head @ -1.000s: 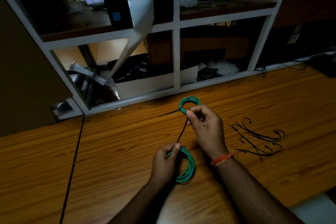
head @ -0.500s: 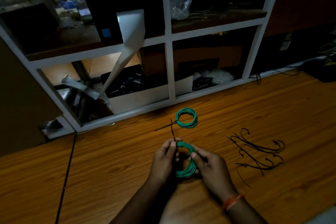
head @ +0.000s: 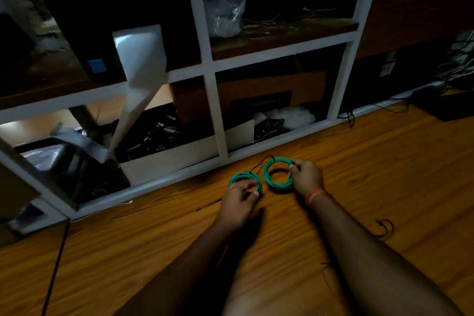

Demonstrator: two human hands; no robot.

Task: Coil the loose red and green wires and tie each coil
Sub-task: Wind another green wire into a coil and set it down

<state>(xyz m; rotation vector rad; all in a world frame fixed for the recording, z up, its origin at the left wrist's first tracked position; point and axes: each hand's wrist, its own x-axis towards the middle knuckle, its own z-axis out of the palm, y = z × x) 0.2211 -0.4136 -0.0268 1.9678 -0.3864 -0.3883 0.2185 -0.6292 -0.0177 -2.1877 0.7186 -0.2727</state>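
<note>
Two green wire coils on table (head: 384, 174), side by side: left hand (head: 239, 201) pinches left coil (head: 245, 179); right hand (head: 306, 178) pinches right coil (head: 278, 174).

The orange-brown wooden tabletop (head: 359, 187) shines, grain showing; two coils of green plastic-coated wire (head: 278, 174) look smooth and matt.

A dim workshop or electronics storeroom. A wooden workbench (head: 384, 187) runs in front of a white-framed shelving unit (head: 213, 100) whose compartments hold cardboard boxes (head: 256, 95), a crumpled plastic bag (head: 225, 15), tangled loose wires (head: 277, 23) and dark equipment, with cables (head: 348, 118) trailing at far right.
</note>
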